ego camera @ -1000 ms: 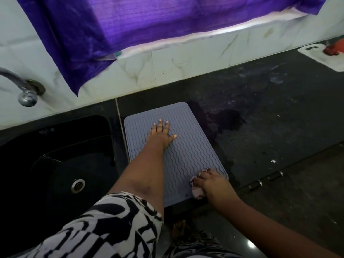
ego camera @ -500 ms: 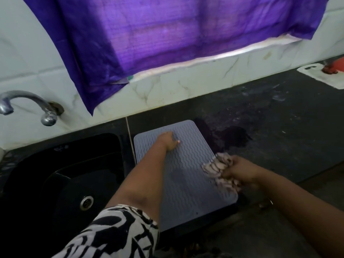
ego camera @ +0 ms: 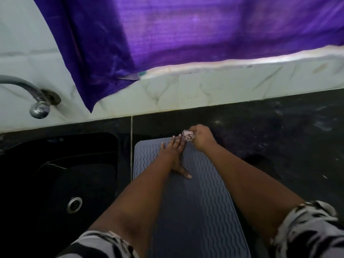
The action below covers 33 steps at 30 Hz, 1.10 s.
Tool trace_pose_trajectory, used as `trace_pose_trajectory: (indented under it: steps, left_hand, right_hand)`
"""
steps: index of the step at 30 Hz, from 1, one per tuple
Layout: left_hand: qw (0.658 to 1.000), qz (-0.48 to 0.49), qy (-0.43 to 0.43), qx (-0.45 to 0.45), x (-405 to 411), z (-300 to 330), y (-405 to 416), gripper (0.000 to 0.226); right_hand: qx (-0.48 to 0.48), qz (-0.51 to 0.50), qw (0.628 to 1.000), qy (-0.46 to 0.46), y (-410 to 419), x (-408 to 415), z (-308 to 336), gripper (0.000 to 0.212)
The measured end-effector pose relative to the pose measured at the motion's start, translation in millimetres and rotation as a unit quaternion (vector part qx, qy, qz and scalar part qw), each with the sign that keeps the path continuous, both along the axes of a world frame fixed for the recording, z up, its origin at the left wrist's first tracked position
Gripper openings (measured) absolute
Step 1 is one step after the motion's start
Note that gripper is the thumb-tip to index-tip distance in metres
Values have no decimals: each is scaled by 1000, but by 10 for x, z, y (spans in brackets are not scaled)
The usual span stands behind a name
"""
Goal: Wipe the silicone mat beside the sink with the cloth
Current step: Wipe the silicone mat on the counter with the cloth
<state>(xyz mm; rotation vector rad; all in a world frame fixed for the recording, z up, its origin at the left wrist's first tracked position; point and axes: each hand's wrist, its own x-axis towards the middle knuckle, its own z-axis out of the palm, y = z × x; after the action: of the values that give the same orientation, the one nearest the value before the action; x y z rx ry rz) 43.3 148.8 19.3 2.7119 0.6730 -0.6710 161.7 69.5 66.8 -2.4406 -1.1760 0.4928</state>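
The grey silicone mat (ego camera: pixel 201 202) with a wavy ridged pattern lies on the black counter just right of the sink. My left hand (ego camera: pixel 173 155) rests flat on the mat's upper part, fingers spread, holding nothing. My right hand (ego camera: pixel 202 137) is at the mat's far right corner, closed around a small bunched pinkish patterned cloth (ego camera: pixel 188 136). The cloth touches the far edge of the mat next to my left fingertips.
A black sink (ego camera: pixel 61 175) with a metal drain (ego camera: pixel 74 204) lies left of the mat. A metal tap (ego camera: pixel 37 101) sticks out of the white tiled wall. A purple curtain (ego camera: pixel 186 34) hangs above. Dark counter (ego camera: pixel 279 136) extends right.
My right hand has carried the cloth from the mat's near right corner along the right side up to the far edge. The left hand stays pressed on the mat. The camera view shifted.
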Motion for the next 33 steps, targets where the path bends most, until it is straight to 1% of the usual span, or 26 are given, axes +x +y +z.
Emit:
trace_pose_trajectory:
  steps: [2,4,7,9,12,13,15,16,17,18,20,21,23,25,28,31,33]
  left_hand:
    - [1000,-2,8,-7,-14,-64,39,151]
    - [1000,-8,13,-7,-4,-74,56,150]
    - [1000,-5,8,-8,5,-74,42,150]
    - [1000,-4,9,-4,26,-55,34,149]
    - [1000,-3,20,-1,34,-30,29,147]
    - [1000,-4,29,-4,36,-10,21,148]
    - [999,-4,51,-15,52,39,15,148]
    - [998,-2,61,-21,61,68,20,144]
    - [997,3,68,-30,85,102,36,135]
    - [996,6,75,-41,122,129,68,121]
    - [995,5,87,-47,192,143,126,94]
    - [995,3,91,-37,209,131,127,87]
    - [996,13,86,-21,203,84,88,83]
    - [998,21,64,-11,175,33,41,82]
    - [999,31,33,-6,140,7,14,81]
    - [999,37,26,12,132,-24,-18,80]
    - [999,41,14,33,118,-30,-37,79]
  right_hand:
    - [-29,27,998,-49,59,-7,-228,27]
    - [-42,42,993,-101,42,-65,-309,32]
    - [-79,55,992,-77,-138,-213,-256,32]
    - [-110,77,989,-62,-452,-375,-232,34]
    - [-83,89,991,-60,-1057,-750,-250,37]
    - [-92,98,990,-53,-1188,-816,-245,36]
    - [-153,103,983,-16,-1252,-791,-221,31]
    - [-181,94,979,5,-1205,-747,-178,26]
    - [-177,79,981,19,-1136,-683,-139,21]
    - [-142,64,987,23,-1064,-627,-122,19]
    - [-88,60,994,-11,-904,-598,-174,27]
    - [-84,61,994,-34,-857,-628,-221,32]
    - [-75,57,993,-75,-861,-736,-328,39]
    - [-61,54,992,-94,-997,-844,-351,43]
    - [-71,60,994,-56,-1318,-990,-244,39]
    - [-75,74,994,-29,-1710,-1277,-156,35]
    - [-119,74,990,-2,-1911,-1414,-98,29]
